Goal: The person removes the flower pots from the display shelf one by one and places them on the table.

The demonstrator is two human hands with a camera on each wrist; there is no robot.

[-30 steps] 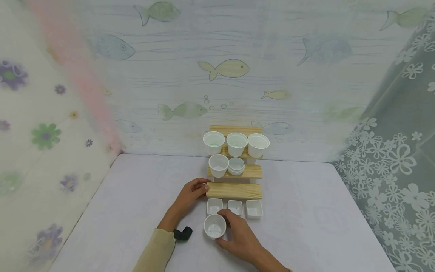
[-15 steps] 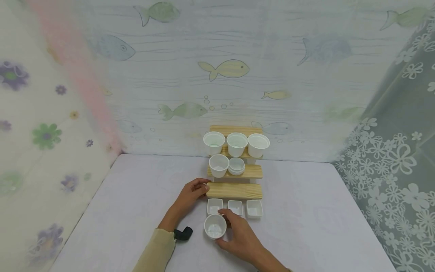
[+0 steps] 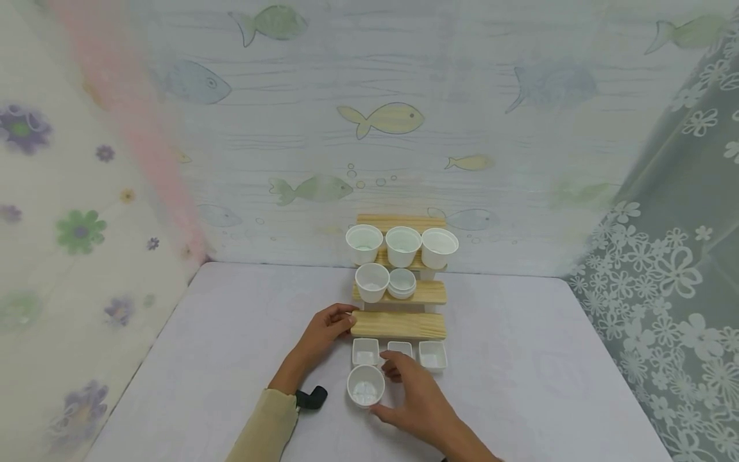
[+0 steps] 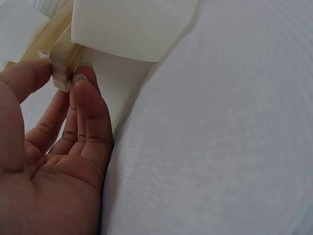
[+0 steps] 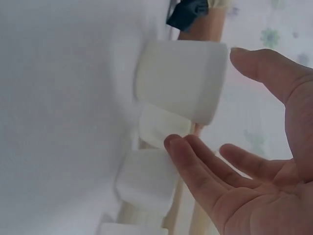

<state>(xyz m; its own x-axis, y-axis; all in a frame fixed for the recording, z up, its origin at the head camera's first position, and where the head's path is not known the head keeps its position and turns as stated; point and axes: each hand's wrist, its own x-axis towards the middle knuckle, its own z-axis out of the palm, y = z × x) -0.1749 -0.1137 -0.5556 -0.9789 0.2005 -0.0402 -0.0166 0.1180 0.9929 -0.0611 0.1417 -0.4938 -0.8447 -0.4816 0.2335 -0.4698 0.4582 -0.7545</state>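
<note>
My left hand [image 3: 326, 333] pinches the left end of the lowest wooden board [image 3: 398, 325] of a stepped rack; the left wrist view shows thumb and fingers on either side of the board end [image 4: 59, 73]. A round white cup [image 3: 365, 386] stands upright on the table in front of the rack. Beside its right side is my right hand [image 3: 418, 401], fingers spread and holding nothing; a gap shows between hand and cup wall [image 5: 181, 81] in the right wrist view. Small square white dishes [image 3: 365, 352] line up behind the cup, the middle one [image 3: 399, 348] partly hidden by my right fingers.
Higher on the rack, a white cup [image 3: 372, 282] and small stacked bowls [image 3: 401, 283] share one step. Three larger white cups [image 3: 403, 246] fill the step above. A patterned curtain wall [image 3: 288, 141] rises behind the white-covered table [image 3: 519, 359].
My right hand has let go of the round cup and drawn slightly to the right. The cup stays in place, and my left hand has not moved.
</note>
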